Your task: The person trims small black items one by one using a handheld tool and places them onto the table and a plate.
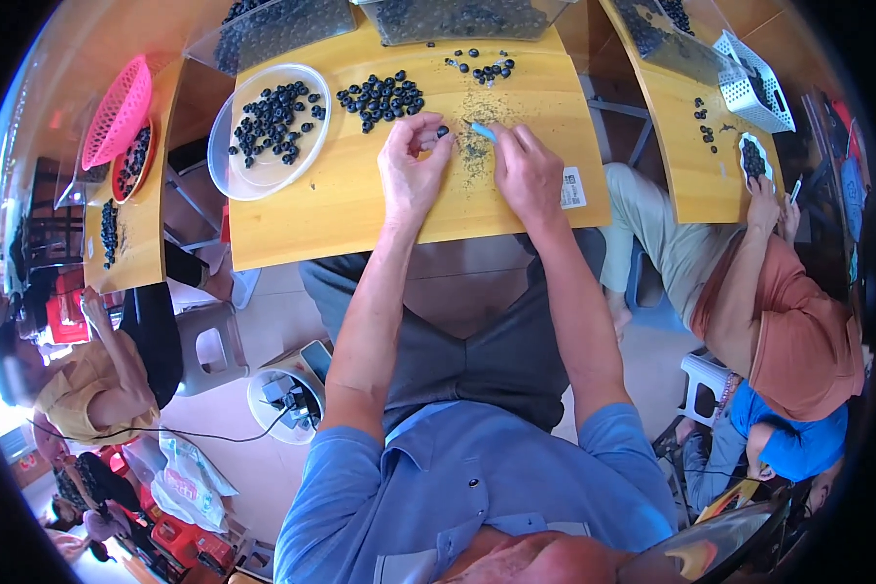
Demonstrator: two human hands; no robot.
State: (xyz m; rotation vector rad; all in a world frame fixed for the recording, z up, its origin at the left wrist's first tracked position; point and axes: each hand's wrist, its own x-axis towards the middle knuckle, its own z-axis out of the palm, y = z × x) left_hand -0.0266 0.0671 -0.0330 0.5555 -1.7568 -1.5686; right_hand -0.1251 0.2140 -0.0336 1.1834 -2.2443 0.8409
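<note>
My left hand pinches a small round black piece between thumb and fingertips, above the near middle of the wooden table. Just to its right, my right hand is closed around a slim light-blue tool whose tip points toward that piece; the kind of tool cannot be made out. Dark crumbs lie scattered on the wood between and beyond both hands. Beyond my left hand is a loose pile of similar black pieces. A smaller group lies farther back on the right.
At the left stands a round translucent tub with many black pieces. Clear bins of them line the back edge. A white label is near the right edge. People work at side tables; a white bucket stands on the floor.
</note>
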